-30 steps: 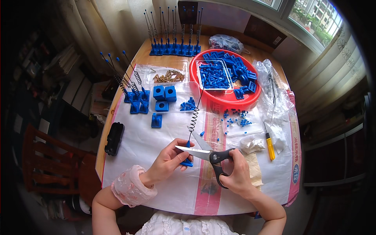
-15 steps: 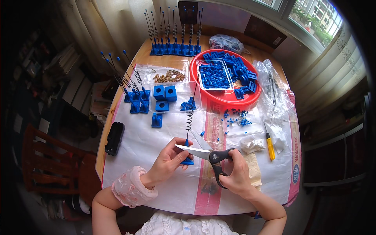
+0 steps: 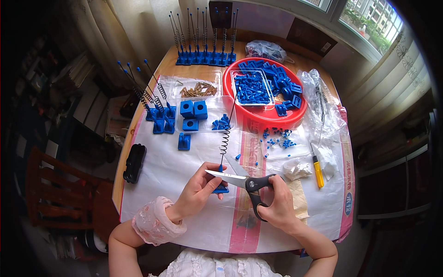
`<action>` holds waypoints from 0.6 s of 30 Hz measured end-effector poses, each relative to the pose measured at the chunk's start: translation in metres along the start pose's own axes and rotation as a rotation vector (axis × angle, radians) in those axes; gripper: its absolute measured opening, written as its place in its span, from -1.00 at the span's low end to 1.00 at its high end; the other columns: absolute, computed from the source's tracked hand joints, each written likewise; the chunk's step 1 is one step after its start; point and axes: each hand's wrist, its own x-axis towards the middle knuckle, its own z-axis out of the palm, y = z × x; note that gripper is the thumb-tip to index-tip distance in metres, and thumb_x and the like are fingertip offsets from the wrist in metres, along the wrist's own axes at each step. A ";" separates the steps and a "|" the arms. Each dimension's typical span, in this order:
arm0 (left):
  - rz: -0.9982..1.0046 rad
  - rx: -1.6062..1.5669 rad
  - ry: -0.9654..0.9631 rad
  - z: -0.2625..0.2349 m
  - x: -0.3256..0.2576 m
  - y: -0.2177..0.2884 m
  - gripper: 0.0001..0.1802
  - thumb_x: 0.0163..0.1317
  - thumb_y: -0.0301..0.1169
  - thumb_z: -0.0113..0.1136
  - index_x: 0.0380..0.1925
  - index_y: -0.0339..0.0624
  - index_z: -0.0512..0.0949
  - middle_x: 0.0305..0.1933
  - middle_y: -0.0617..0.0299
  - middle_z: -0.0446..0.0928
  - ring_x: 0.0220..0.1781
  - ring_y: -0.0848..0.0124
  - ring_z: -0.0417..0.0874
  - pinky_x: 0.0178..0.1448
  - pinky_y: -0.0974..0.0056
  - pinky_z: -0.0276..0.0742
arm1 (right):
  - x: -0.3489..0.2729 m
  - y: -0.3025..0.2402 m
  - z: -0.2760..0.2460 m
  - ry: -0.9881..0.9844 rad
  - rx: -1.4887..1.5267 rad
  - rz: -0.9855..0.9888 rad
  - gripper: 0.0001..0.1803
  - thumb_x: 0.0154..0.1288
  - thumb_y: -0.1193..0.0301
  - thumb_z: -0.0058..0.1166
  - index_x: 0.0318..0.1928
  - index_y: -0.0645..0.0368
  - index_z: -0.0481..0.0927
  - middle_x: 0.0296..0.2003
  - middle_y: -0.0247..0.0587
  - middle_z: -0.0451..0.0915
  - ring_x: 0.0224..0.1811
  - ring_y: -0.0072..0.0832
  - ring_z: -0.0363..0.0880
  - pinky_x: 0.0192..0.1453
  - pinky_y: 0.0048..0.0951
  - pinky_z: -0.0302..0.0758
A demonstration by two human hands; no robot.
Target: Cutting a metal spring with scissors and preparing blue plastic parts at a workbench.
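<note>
The left hand's grip (image 3: pixel 199 188) is clamped on a small blue base (image 3: pixel 221 188) — its coiled spring wire (image 3: pixel 224 138) rising between open scissor blades (image 3: pixel 227 176), held by the right hand (image 3: pixel 276 203).

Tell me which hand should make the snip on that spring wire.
Probably the right hand: it already holds the scissors, blades open at the wire above the small blue base. The left hand steadies that base, with the spring standing above.

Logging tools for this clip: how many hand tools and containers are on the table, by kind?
Scissors: 1, in the right hand
Yellow-handled screwdriver: 1
Red round basin: 1
Clear tray inside the basin: 1
Total: 4
</note>
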 end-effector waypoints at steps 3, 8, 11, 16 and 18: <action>0.002 0.007 -0.011 -0.004 0.000 -0.005 -0.63 0.50 -0.31 -0.01 0.18 -0.27 0.29 -0.15 0.08 0.56 -0.19 0.49 0.59 -0.19 0.39 0.59 | 0.000 0.000 0.001 0.002 0.003 -0.003 -0.45 -0.23 0.48 0.30 -0.14 0.28 0.37 -0.29 -0.02 0.43 -0.21 -0.05 0.47 -0.12 -0.16 0.41; -0.065 -0.147 -0.023 -0.006 0.000 -0.003 -0.65 0.50 -0.32 -0.01 0.17 -0.25 0.28 -0.15 0.08 0.56 -0.18 0.49 0.60 -0.18 0.38 0.59 | -0.001 0.003 0.003 0.020 0.011 -0.029 -0.48 -0.17 0.49 0.30 -0.15 0.27 0.36 -0.32 -0.04 0.41 -0.26 -0.10 0.48 -0.16 -0.21 0.41; -0.064 -0.134 -0.004 -0.002 0.000 -0.001 -0.64 0.50 -0.33 -0.01 0.18 -0.25 0.27 -0.13 0.08 0.55 -0.16 0.48 0.61 -0.17 0.37 0.59 | 0.000 0.002 0.002 0.018 0.008 -0.026 -0.49 -0.16 0.49 0.30 -0.15 0.27 0.36 -0.32 -0.04 0.41 -0.27 -0.10 0.48 -0.16 -0.22 0.41; -0.028 -0.088 0.009 0.001 -0.001 0.001 -0.62 0.52 -0.35 -0.05 0.22 -0.31 0.25 -0.11 0.12 0.51 -0.10 0.47 0.60 -0.11 0.37 0.62 | 0.001 0.000 0.001 -0.005 0.006 -0.012 -0.44 -0.23 0.48 0.29 -0.14 0.30 0.37 -0.30 -0.02 0.42 -0.21 -0.05 0.47 -0.12 -0.16 0.41; -0.026 -0.051 -0.003 0.000 0.000 0.000 -0.62 0.53 -0.35 -0.06 0.22 -0.32 0.25 -0.11 0.11 0.51 -0.10 0.47 0.60 -0.11 0.37 0.62 | 0.000 0.001 0.000 -0.006 0.004 -0.014 -0.44 -0.23 0.48 0.29 -0.14 0.30 0.37 -0.30 -0.02 0.42 -0.21 -0.05 0.47 -0.12 -0.16 0.41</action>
